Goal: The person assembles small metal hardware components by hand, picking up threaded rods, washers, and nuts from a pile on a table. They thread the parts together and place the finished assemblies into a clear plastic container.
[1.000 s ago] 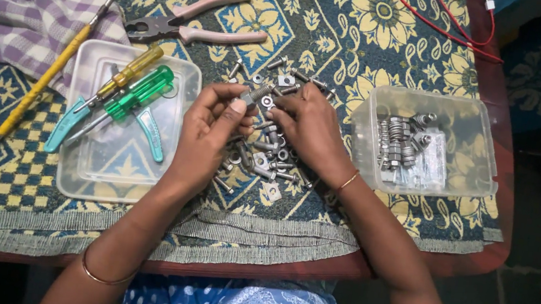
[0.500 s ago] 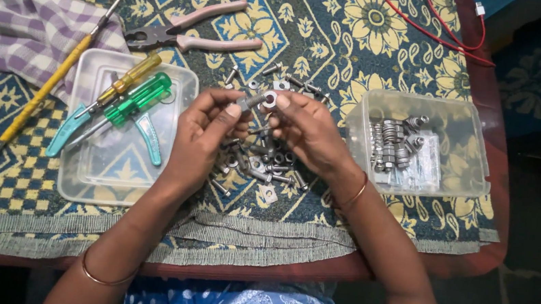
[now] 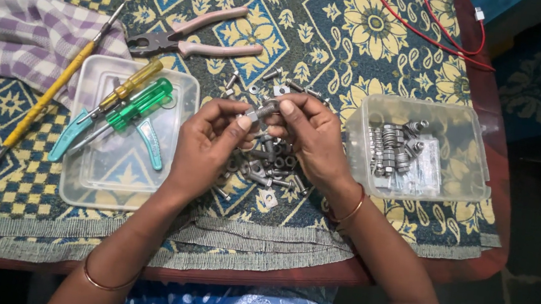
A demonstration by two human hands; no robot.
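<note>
patterned cloth (image 3: 367, 40) | both hands pinch small grey bolt (image 3: 260, 111) | left hand (image 3: 206, 144) | right hand (image 3: 310, 140)

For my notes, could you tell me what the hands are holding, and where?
Both hands, left hand and right hand, pinch a small metal bolt between their fingers, one at each end.

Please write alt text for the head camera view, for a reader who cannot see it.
Both hands, left hand and right hand, hold a small metal bolt over a pile of bolts on a patterned cloth. A lid with screwdrivers lies left, a box right.
</note>
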